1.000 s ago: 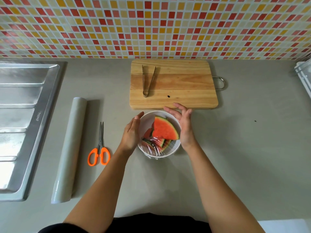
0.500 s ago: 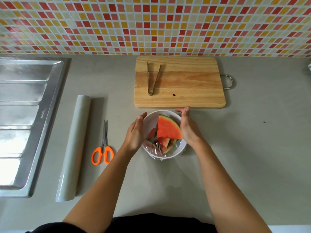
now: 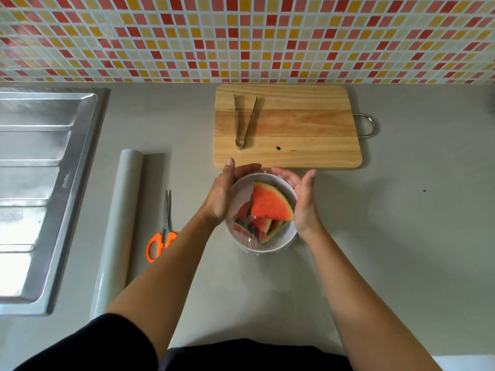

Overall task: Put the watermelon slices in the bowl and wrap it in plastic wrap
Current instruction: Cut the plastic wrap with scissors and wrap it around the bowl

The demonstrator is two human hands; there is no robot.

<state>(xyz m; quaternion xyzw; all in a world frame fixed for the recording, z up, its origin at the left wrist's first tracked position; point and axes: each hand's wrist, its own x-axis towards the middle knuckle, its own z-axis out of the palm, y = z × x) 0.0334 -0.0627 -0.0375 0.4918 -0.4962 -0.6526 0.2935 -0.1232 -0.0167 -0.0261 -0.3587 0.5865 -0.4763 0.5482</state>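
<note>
White bowl (image 3: 242, 192) sits on the grey table (image 3: 401, 236), just in front of the near edge of the wooden board (image 3: 289, 129) and not quite touching it. Red slices (image 3: 270, 207) of watermelon are piled inside, the largest wedge leaning on top with its green rind toward the right. Clear wrap (image 3: 247, 238) lies over the near part of the bowl, crinkled and shiny along the rim.

The bowl is between the two hands. The left hand (image 3: 222, 194) cups its left side, with the fingers curled round the far rim and the thumb pointing toward the board. The right hand (image 3: 304, 202) cups the right side the same way, palm turned inward, fingers bent round the far rim, thumb raised. The fingertips of both hands come close together behind the bowl. Whether they touch cannot be told.

Metal tongs (image 3: 245, 121) lie on the left part of the board. To the left of the bowl are orange-handled scissors (image 3: 163, 231), then a long roll (image 3: 120, 223), then a steel sink (image 3: 34, 183).
</note>
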